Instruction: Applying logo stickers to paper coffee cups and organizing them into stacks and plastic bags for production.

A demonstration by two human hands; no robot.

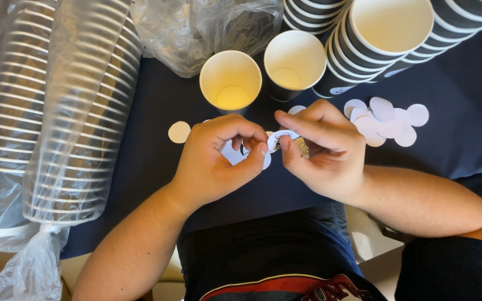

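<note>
Two hands are held close together over a dark blue cloth [453, 111], just in front of the person's dark shirt [263, 251]. A small round sticker [282, 137] is pinched between them: the left hand [213, 161] has its thumb and curled fingers closed on the white backing at the sticker's left side, and the right hand [324, 150] has its thumb and forefinger closed on the sticker's right edge. Whether the sticker is already free of its backing cannot be told. One loose white disc [179, 132] is seen on the cloth just left of the left hand, and a heap of overlapping discs [389, 120] is seen to the right of the right hand. Beyond the knuckles two open paper cups are stood upright side by side, the left cup [230, 82] nearer, the right cup [294, 61] just behind it. Sleeves of stacked cups in clear plastic [57, 111] are laid along the left edge, and further stacks [386, 39] are leaned in at the top right, with crumpled plastic [196, 28] between them
</note>
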